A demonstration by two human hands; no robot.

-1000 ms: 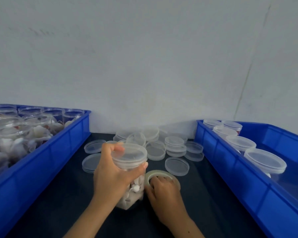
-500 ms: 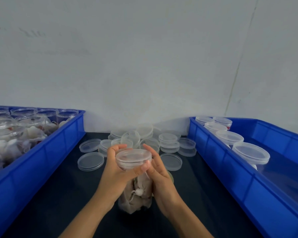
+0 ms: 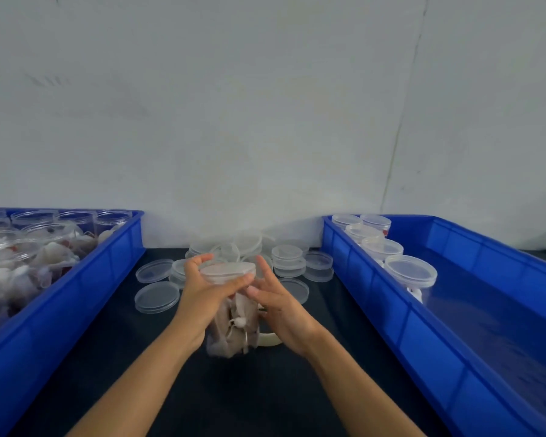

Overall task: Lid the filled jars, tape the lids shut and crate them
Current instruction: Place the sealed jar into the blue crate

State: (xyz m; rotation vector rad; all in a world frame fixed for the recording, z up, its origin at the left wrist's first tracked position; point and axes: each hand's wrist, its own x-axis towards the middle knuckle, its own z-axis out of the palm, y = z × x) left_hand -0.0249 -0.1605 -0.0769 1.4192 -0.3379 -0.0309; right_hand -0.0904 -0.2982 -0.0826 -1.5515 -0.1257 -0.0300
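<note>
A clear jar filled with pale pouches is held upright just above the dark table, with a clear lid on its mouth. My left hand grips the jar's upper part, thumb and fingers curled round the lid's rim. My right hand lies against the jar's right side with its fingers stretched upward and its thumb near the lid. Part of a tape roll shows on the table behind the jar, under my right hand.
A blue crate on the left holds several open filled jars. Another blue crate on the right holds several lidded jars along its near wall. Loose clear lids lie scattered and stacked by the back wall.
My right hand left the tape roll on the table and rose to the jar's right side. The jar came up and toward the middle in my left hand.
</note>
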